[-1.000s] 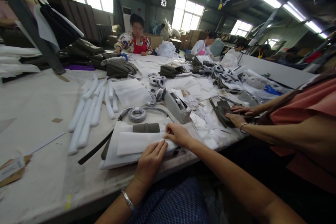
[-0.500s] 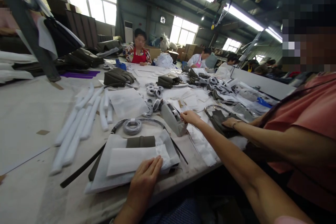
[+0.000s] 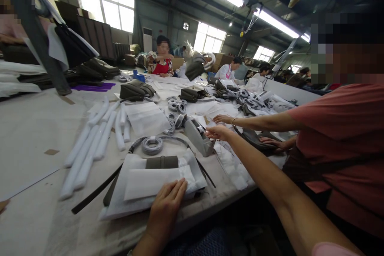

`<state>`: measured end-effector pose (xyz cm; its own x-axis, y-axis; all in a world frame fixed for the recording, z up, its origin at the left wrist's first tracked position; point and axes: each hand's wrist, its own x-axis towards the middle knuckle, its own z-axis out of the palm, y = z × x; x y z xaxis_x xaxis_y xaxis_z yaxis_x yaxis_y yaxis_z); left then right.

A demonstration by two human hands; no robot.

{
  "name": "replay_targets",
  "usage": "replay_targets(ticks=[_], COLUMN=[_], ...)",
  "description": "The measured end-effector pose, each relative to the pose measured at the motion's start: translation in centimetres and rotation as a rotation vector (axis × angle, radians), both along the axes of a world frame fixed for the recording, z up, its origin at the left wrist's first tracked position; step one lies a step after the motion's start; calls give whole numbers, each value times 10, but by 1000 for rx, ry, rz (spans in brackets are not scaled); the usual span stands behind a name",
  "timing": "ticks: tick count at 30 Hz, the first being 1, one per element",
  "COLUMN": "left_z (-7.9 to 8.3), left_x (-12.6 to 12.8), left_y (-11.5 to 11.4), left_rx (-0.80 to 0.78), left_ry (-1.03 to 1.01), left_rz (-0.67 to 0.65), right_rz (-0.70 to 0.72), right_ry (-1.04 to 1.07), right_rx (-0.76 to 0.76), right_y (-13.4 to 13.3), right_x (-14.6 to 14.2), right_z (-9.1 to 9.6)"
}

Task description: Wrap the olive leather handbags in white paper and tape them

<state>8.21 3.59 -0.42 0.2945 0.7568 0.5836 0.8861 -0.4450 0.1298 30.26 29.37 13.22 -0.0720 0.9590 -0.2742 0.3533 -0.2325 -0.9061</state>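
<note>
My left hand (image 3: 169,202) lies flat, fingers together and stretched out, on a folded white paper sheet (image 3: 150,186). Beneath is a dark olive bag (image 3: 162,162), partly wrapped in thin white paper, with a dark strap (image 3: 96,190) sticking out to the left. A coiled, plastic-wrapped strap (image 3: 152,145) rests just behind the bag, inside its curved handle. My right hand (image 3: 220,133) reaches to the front end of a grey tape dispenser (image 3: 195,138). Its fingers are pinched together at the dispenser's edge; what is between them is too small to make out.
White foam tubes (image 3: 87,156) lie left of the bag. Behind are wrapped strap coils (image 3: 177,106), paper sheets (image 3: 147,118) and olive bags (image 3: 136,90). At right, a co-worker in a pink top (image 3: 339,128) stretches an arm across, close behind my right hand. More people sit at the far side.
The co-worker at right has reached one arm forward past my right hand. A dark bag now appears raised at the table's far side. My hands have barely moved.
</note>
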Motion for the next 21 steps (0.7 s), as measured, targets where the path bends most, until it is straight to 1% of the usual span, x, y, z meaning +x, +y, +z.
replay_targets(ticks=[3, 5, 7, 10, 13, 16, 19, 21], left_z=[2, 4, 4, 4, 5, 6, 5, 4], left_x=[1, 1, 1, 0, -1, -2, -1, -1], left_y=[0, 0, 0, 0, -1, -1, -1, 0], left_rx=[-8, -18, -18, -7, -18, -24, -17, -18], left_ry=[-6, -6, -11, -23, -29, -25, -12, -9], left_rz=[-1, -2, -6, -12, -16, -18, -17, -19], right_rz=[-17, -29, -46, -81, -118, -131, -114, -73], right_ry=[22, 31, 33, 20, -17, -90, -208, -301], right_rx=[-22, -21, -10, 24, 72, 147, 242, 324], right_y=[-23, -44, -67, -91, -97, -89, -82, -83], right_x=[21, 36, 49, 60, 61, 62, 69, 80], right_z=[8, 8, -1, -25, -55, -80, -92, -91])
